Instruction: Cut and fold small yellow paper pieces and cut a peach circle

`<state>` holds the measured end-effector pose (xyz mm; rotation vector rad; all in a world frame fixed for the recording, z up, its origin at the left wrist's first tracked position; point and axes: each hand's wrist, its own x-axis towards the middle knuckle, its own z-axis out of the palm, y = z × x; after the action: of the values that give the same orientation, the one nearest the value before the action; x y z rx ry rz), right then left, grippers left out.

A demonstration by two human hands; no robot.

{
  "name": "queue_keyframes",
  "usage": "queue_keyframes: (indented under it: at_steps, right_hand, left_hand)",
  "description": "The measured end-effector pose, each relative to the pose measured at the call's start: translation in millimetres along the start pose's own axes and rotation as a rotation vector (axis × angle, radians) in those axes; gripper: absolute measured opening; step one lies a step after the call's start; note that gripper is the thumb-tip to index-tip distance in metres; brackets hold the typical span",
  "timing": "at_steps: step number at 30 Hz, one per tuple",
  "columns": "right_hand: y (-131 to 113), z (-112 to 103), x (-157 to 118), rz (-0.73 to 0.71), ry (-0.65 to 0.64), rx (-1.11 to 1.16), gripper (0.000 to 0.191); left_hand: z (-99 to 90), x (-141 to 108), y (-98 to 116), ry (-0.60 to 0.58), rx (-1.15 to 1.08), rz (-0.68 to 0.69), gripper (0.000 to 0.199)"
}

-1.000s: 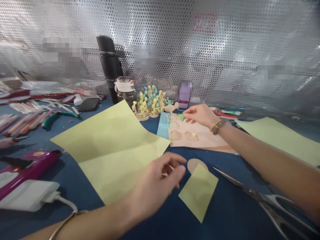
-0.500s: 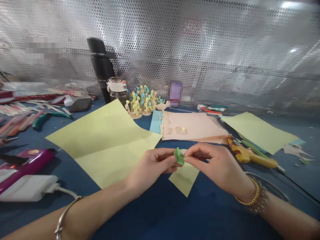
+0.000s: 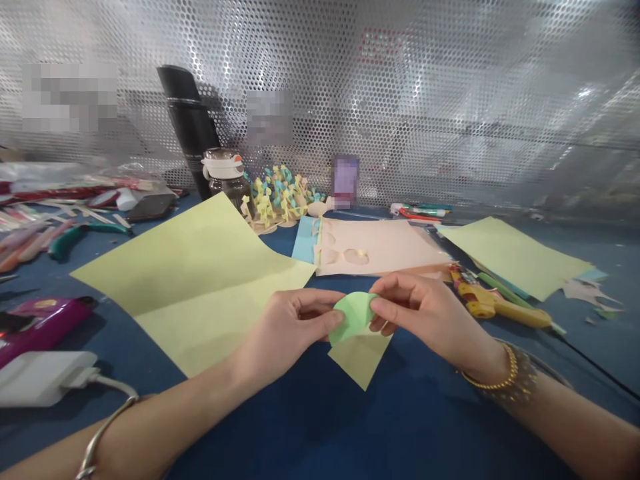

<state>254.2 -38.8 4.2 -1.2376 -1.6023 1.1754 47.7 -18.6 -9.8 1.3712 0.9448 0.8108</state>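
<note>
A small green piece of paper [image 3: 356, 315] with a rounded edge is spread between both hands, above the blue table. My left hand [image 3: 295, 320] pinches its left side between thumb and fingers. At its upper right edge, my right hand [image 3: 420, 317] grips it the same way. Beneath lies a small yellow-green paper piece [image 3: 363, 358], partly covered by the green paper and the hands. A large creased yellow-green sheet [image 3: 190, 280] rests just left of and behind my left hand.
Behind the hands lie pale pink sheets [image 3: 385, 240] with glasses [image 3: 345, 256] on top. A yellow glue gun [image 3: 500, 308] and stacked yellow-green paper [image 3: 520, 253] sit right. Small paper figures [image 3: 280, 197], a bottle [image 3: 223, 173] and a black flask [image 3: 187, 127] stand behind. Left are a white charger [image 3: 45, 379] and teal-handled pliers [image 3: 75, 239].
The green paper, folded small half a second ago, is now opened out flatter. My right hand has shifted its pinch to the paper's upper right edge. The camera view has moved slightly.
</note>
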Motion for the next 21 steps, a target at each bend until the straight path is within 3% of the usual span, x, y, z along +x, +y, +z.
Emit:
queue_keyframes:
  at_steps: [10,14,17,21]
  right_hand:
    - [-3,8,-11,-0.233,0.195,-0.347,0.017]
    - [1,6,-9,-0.190,0.155,-0.219,0.017]
    - [5,4,-6,-0.168,0.103,-0.066,0.019]
    - [7,5,-7,-0.262,0.106,-0.175,0.013]
  left_hand:
    - [5.6,-4,3,0.034,0.054,0.012,0.015]
    - [5.1,-2,1,0.067,0.109,0.053,0.013]
    - [7.1,-2,-1,-0.017,0.053,0.078,0.016]
    - [9.5,-3,0,-0.091,-0.054,0.059,0.018]
